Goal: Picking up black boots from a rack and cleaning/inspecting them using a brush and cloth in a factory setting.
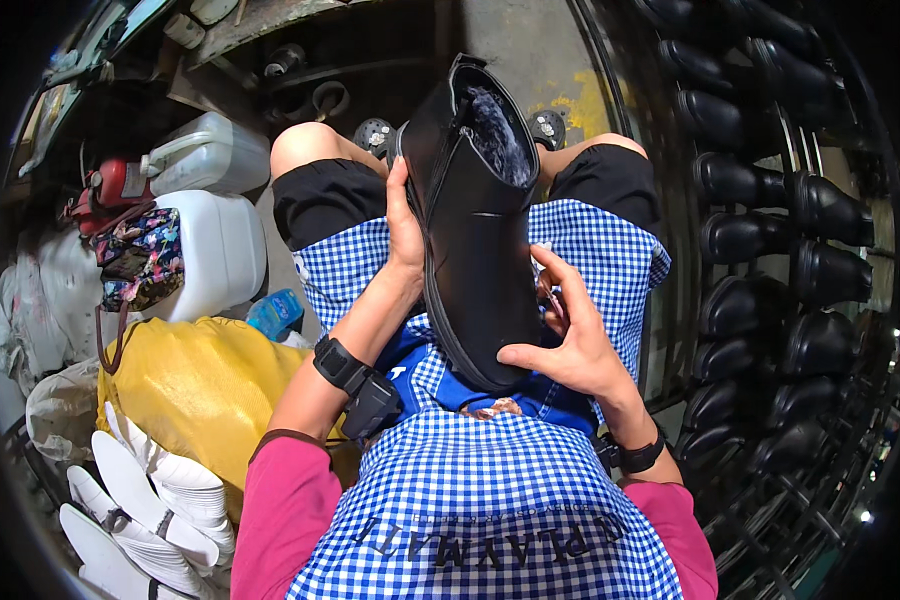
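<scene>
Boot (475, 215), black, ankle-height w/ dark fleece lining visible at the opening, sits in the person's lap, held roughly upright btwn both hands; opening points away from the body, toe end points down toward the torso, resting against the blue-and-white checked apron (490, 480). Side zip/seam runs along the boot's left edge. Left hand (402, 225): palm pressed flat on the boot's left side along the zip line, fingers extended upward, thumb near the shaft, supporting grip, not clenched. Right hand (570, 335): cupped around the lower right side of the boot, thumb pressed on the toe area, fingers curled against the right flank; whether anything small sits under the fingers cannot be told. Both forearms enter from the lower edge; pink sleeves, black wrist strap w/ a small device on the left forearm (355, 385), black band on the right wrist (638, 455). Person is seated, bare knees showing above black shorts. Surroundings: rack (770, 250) on the person's right carrying rows of black boots, similar type, well apart from the hands. On the left: white plastic jerrycan (215, 245), second jerrycan behind it, patterned bag (140, 260) leaning on it, yellow sack (195, 385) beside the left elbow, white shoe lasts or soles (145, 510) stacked at lower left.
</scene>
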